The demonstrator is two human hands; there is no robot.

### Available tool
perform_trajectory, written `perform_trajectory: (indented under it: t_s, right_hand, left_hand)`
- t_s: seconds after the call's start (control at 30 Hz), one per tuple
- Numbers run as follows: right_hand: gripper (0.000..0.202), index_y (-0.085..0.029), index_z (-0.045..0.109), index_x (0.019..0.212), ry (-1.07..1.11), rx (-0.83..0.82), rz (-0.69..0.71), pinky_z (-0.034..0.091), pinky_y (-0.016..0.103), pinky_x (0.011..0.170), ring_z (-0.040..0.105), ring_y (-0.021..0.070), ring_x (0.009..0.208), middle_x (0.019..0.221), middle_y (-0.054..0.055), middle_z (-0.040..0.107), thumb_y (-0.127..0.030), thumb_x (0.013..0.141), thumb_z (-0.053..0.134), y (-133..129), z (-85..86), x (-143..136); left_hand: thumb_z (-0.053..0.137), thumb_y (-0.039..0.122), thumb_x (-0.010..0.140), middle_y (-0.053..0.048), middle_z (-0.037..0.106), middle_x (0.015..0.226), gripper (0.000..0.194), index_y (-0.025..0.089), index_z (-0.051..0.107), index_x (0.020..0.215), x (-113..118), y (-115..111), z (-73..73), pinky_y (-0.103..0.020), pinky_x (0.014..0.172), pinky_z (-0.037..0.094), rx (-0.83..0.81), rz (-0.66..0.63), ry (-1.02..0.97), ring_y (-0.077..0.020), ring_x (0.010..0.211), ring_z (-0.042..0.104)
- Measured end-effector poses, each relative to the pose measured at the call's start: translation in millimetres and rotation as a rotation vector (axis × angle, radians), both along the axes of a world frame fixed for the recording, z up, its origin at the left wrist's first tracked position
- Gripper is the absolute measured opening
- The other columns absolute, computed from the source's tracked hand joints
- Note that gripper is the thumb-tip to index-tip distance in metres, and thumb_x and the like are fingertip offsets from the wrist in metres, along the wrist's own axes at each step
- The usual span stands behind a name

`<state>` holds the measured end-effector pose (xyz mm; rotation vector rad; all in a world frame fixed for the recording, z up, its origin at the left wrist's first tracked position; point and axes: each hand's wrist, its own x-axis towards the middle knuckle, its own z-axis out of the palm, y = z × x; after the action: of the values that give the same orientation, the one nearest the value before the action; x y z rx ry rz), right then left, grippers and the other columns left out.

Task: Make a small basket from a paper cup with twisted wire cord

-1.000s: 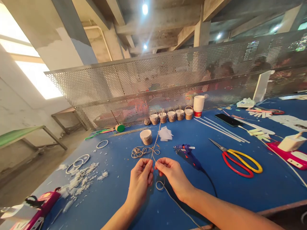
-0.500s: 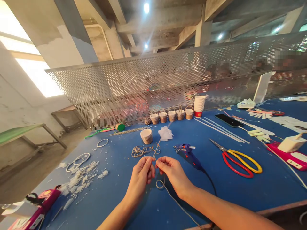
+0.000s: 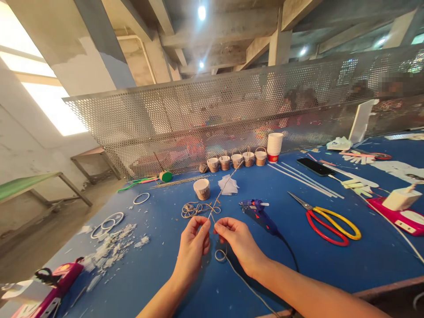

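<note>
Between thumb and fingers, my left hand (image 3: 194, 240) pinches the lower end of a thin rod (image 3: 228, 179) that slants up and away to the right. Its upper part looks wrapped in brown twine; the lower bit is pale. Close beside it, my right hand (image 3: 236, 240) is closed on a strand of twine (image 3: 245, 280), which loops beneath the fingers and trails to the table's front edge. Past my hands lies a loose coil of twine (image 3: 190, 210). Behind that stands a twine-covered paper cup (image 3: 202, 190), next to translucent white sheets (image 3: 228, 185).
At right are a blue glue gun (image 3: 260, 214), scissors (image 3: 326, 223) with red and yellow handles, and a phone (image 3: 316, 167). Several small baskets (image 3: 236, 160) and stacked paper cups (image 3: 274, 148) line the perforated metal screen (image 3: 159, 128). White scraps (image 3: 112, 247) and rings (image 3: 141, 198) lie left.
The rod in my left hand has swung into clearer view, slanting up to the right. My left hand has shifted slightly left; my right hand has barely moved.
</note>
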<state>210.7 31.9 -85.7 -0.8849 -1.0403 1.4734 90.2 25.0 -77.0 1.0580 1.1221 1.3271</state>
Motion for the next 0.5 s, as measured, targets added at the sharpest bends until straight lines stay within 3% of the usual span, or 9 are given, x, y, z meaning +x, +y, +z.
perform_trajectory:
  t_s: [0.5]
  right_hand:
    - [0.022, -0.016, 0.062, 0.063, -0.008, -0.022, 0.01, 0.036, 0.025, 0.056, 0.044, 0.0113, 0.056, 0.063, -0.001, 0.058, -0.038, 0.066, 0.069, -2.0, 1.2, -1.5]
  left_hand:
    - [0.07, 0.047, 0.068, 0.011, 0.036, 0.048, 0.034, 0.016, 0.057, 0.074, 2.8, -0.5, 1.7, -0.014, 0.035, 0.02, -0.028, 0.03, -0.015, -0.0017, 0.037, 0.025]
